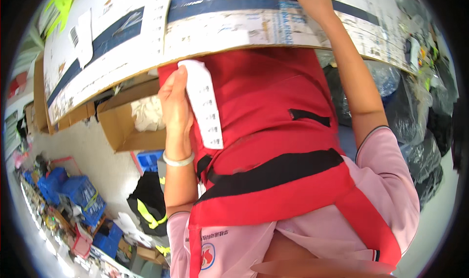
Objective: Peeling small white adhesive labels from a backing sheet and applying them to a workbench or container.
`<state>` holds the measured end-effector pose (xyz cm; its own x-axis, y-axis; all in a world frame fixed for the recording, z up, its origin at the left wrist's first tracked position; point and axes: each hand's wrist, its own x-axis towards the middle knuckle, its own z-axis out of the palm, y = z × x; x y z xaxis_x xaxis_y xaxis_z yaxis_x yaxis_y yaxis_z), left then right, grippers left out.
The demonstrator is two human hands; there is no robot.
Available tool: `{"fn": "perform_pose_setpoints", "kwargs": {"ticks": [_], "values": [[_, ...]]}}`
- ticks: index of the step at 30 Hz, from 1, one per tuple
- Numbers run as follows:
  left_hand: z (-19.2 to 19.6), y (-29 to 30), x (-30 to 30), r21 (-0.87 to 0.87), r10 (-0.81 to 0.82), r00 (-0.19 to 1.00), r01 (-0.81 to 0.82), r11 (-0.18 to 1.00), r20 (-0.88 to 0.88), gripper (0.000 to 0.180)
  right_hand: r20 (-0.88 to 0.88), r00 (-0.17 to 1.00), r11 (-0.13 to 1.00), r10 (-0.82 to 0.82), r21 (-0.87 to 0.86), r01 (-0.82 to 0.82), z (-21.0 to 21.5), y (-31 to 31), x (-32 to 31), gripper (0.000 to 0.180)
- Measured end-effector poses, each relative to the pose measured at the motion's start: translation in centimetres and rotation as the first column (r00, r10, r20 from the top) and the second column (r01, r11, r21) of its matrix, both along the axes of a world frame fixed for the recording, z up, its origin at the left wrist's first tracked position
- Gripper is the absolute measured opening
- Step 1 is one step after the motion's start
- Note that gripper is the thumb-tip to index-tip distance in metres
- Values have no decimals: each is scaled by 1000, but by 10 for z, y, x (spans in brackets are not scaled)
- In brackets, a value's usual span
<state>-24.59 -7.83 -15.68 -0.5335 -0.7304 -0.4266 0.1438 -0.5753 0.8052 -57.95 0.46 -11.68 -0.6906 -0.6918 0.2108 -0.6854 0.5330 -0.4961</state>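
Strip (207,109), white with small dark marks, is in front of the apron, just below the cardboard edge. From the left: blue crates (85,192) stand on the floor side; the cardboard (115,65) spans the top of the view; an open carton (115,131) with white contents sits below its edge. Left hand (175,99): thumb and fingers are clamped on the upper part of the strip along its left border. The strip appears to be paper or label stock: light, thin, flexible, easily creased or torn, with little slip risk. Preferred hold: a light pinch at the border, clear of the marks. The red apron (264,95) lies behind the strip; contact between the strip's lower end and the apron cannot be confirmed. Right hand (312,2) is over the cardboard; its fingertips meet the upper picture edge, so its grip cannot be determined. Plastic bags (422,156) occupy the far right. The left fingers behind the strip are hidden, its reverse face is not visible, and its marks are too small to make out.
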Motion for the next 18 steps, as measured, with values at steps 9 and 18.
{"fn": "perform_pose_setpoints", "kwargs": {"ticks": [9, 18], "values": [[19, 7, -13, -314, 40, 999, -47, 948, -28, 27, 928, 127, 828, 349, -242, -506, -8, 12, 170, 21], [41, -16, 17, -245, -470, 871, 492, 836, 145, 27, 878, 188, 856, 440, -347, -383, -4, 14, 175, 16]]}}
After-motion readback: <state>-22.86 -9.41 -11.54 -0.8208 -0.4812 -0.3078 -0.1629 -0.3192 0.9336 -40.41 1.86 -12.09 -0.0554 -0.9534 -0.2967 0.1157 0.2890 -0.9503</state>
